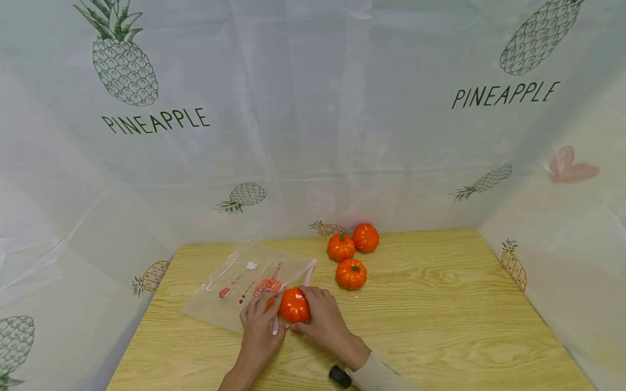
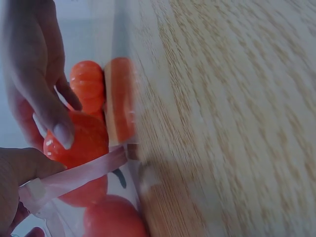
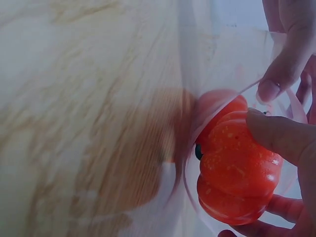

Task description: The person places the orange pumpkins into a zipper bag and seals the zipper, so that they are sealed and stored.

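A clear plastic bag (image 1: pixel 207 304) with a pink edge and small printed pictures lies flat on the left of the table. My left hand (image 1: pixel 259 328) pinches the pink rim (image 2: pixel 91 175) of its mouth. My right hand (image 1: pixel 326 320) grips a shiny orange toy pumpkin (image 1: pixel 294 305), thumb on one side and fingers on the other. In the right wrist view this pumpkin (image 3: pixel 239 170) sits partly within the opened mouth, its green stem turned toward the table. Behind it another orange pumpkin (image 3: pixel 219 103) shows through the plastic.
Three more orange pumpkins (image 1: pixel 351 273) stand together near the back edge of the wooden table (image 1: pixel 440 304). A black object (image 1: pixel 339 376) is by the right sleeve. White sheeting printed with pineapples (image 1: pixel 313 136) encloses the back and sides.
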Action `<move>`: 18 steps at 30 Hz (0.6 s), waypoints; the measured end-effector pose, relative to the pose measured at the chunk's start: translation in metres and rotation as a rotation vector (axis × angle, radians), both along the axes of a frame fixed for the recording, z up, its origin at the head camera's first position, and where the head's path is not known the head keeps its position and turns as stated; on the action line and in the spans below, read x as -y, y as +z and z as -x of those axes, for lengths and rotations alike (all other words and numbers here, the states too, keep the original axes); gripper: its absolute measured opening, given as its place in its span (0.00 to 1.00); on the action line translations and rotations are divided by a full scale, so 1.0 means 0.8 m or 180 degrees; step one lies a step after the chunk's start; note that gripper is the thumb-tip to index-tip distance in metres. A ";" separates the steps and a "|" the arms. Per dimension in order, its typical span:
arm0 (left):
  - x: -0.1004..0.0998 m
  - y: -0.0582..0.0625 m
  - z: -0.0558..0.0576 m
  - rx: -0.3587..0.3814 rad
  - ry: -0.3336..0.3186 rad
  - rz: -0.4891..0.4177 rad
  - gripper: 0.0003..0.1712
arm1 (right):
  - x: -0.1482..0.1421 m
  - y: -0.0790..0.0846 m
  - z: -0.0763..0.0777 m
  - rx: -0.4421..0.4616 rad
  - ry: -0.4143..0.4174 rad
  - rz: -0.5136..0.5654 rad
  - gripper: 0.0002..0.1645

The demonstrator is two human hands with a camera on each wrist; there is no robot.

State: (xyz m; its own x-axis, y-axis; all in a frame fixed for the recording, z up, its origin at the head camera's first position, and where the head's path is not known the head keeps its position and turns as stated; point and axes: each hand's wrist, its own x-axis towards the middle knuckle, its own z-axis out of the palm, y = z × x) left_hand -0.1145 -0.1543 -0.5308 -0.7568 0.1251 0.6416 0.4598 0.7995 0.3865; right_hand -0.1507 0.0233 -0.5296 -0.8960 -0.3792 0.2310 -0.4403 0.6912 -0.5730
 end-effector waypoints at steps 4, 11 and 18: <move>-0.001 0.001 0.000 0.0010 0.0014 0.0019 0.46 | 0.006 0.000 0.002 -0.0035 0.0021 -0.0075 0.49; 0.000 0.001 0.000 -0.0006 0.0017 0.0050 0.47 | 0.010 -0.003 0.005 -0.0060 0.0062 -0.0177 0.49; 0.000 -0.002 0.001 -0.0063 -0.0015 0.0047 0.45 | 0.010 -0.004 0.008 -0.0090 0.0138 -0.0195 0.51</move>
State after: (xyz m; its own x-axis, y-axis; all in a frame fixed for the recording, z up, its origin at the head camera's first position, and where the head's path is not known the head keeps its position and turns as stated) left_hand -0.1152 -0.1545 -0.5321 -0.7433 0.1382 0.6545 0.4710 0.8029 0.3654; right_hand -0.1567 0.0152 -0.5327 -0.8718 -0.4319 0.2312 -0.4861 0.7044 -0.5172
